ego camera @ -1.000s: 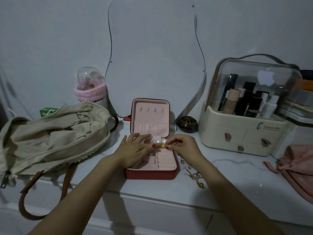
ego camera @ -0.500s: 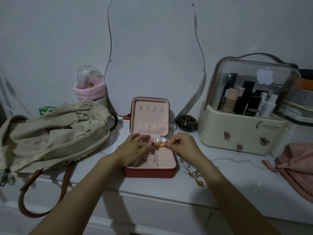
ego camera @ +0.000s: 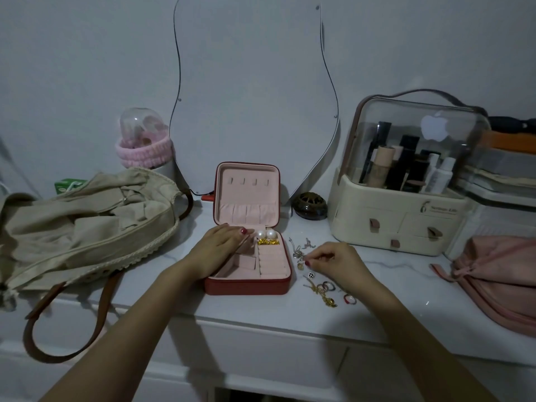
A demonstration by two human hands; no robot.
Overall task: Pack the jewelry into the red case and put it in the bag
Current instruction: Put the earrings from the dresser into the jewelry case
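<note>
red jewelry case [ego camera: 246,285] open, pearl earrings [ego camera: 266,235] seated; left hand [ego camera: 220,248] flat, steadying; right hand [ego camera: 333,258] pinching silver chain [ego camera: 298,252]. next: lift chain into case.

Left hand [ego camera: 220,248]: covers the left compartments of the red case [ego camera: 246,287].
Right hand [ego camera: 338,258]: fingers [ego camera: 314,261] pinched over the loose jewelry [ego camera: 319,285]; whether they hold a piece is too small to tell.
Loose jewelry: tangled, single pieces hard to separate.
Beige bag [ego camera: 84,224]: left side cut by the frame edge.
Pink pouch [ego camera: 499,274]: cut off at right.
Green box [ego camera: 68,185]: mostly hidden behind the bag.
Organizer label [ego camera: 439,209]: unreadable.
</note>
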